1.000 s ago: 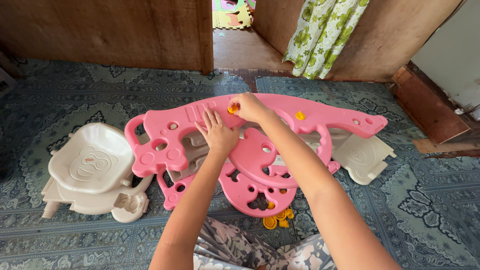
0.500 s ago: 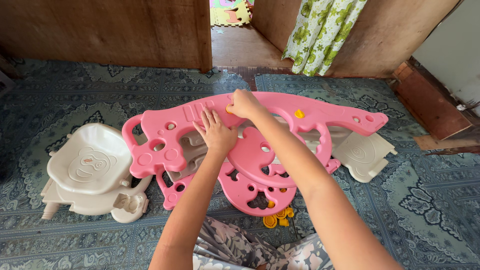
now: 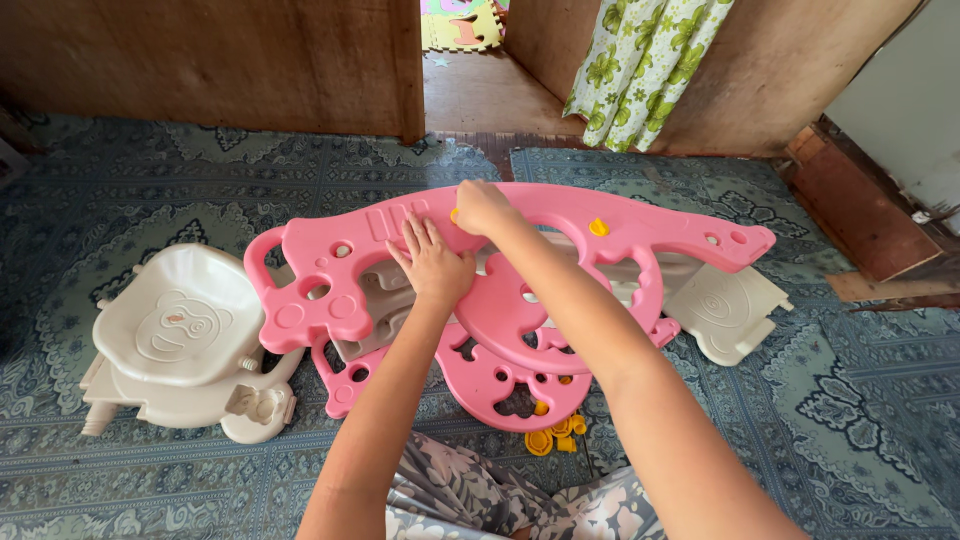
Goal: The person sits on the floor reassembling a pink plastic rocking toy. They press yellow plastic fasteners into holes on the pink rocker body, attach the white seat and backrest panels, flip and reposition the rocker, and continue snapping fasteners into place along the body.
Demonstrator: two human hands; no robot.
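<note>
A pink plastic rocking-toy side panel (image 3: 640, 232) lies flat on the carpet over a second pink panel (image 3: 490, 385). My left hand (image 3: 432, 262) rests palm down on the upper panel, fingers spread. My right hand (image 3: 481, 207) is closed over a small yellow plug at the panel's top edge; only a sliver of the plug shows. Another yellow plug (image 3: 598, 227) sits in the panel further right. Several loose yellow plugs (image 3: 555, 436) lie on the carpet by my knees.
A cream toy seat (image 3: 175, 330) lies at left, and a cream plate (image 3: 725, 305) pokes out at right under the pink panel. Patterned blue-green carpet (image 3: 850, 420) covers the floor. Wooden walls, a doorway and a green floral curtain (image 3: 650, 70) stand behind.
My right hand has shifted a little left along the panel's top edge, now covering the yellow plug. My left hand has stayed flat on the panel.
</note>
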